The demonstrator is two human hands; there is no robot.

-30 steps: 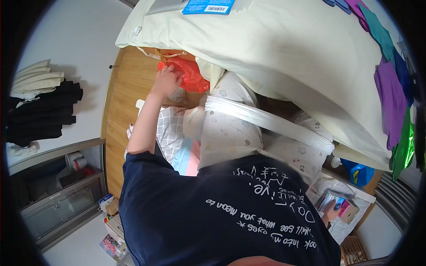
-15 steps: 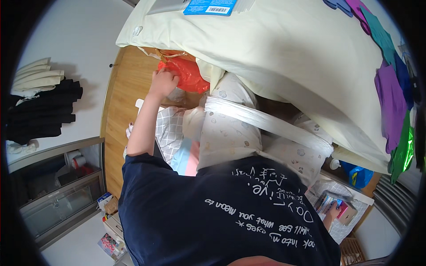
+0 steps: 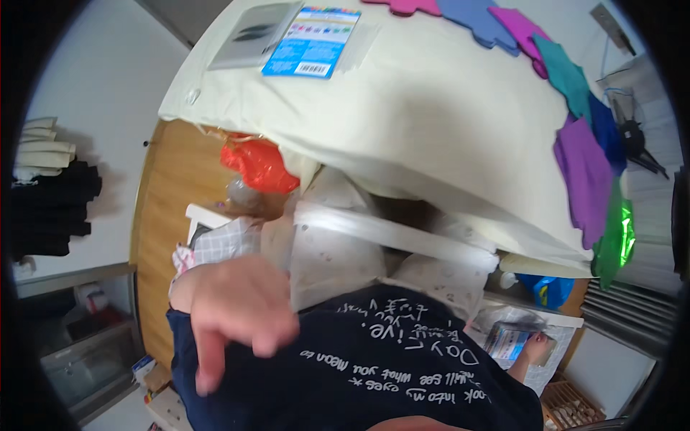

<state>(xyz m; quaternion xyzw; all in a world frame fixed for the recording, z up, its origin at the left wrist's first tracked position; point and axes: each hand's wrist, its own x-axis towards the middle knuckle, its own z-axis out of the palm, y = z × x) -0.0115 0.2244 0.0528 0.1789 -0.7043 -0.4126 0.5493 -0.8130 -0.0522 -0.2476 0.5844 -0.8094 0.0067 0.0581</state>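
My left hand [image 3: 243,309] is raised in front of my dark blue printed T-shirt [image 3: 302,384]. It is somewhat blurred, its fingers point downward and apart, and nothing shows in it. Low on the right, my right hand [image 3: 535,348] closes on the edge of a colourful flat pack [image 3: 509,343] over a side surface. Its fingertips are small and partly hidden. A red plastic bag [image 3: 260,167] hangs or rests below the left part of the cream-covered table [image 3: 402,122], away from both hands.
On the table lie a blue printed card [image 3: 313,43], a grey transparent sleeve [image 3: 253,34], and several coloured cut-out pieces, including a purple one [image 3: 583,172]. A whitish strip [image 3: 388,233] spans my thighs. At left stand a glass-fronted cabinet [image 3: 83,352] and hanging dark clothes [image 3: 57,208].
My left hand has left the red plastic bag and come back toward my chest. The view has shifted, showing more of the table top. My right hand stays at the colourful flat pack.
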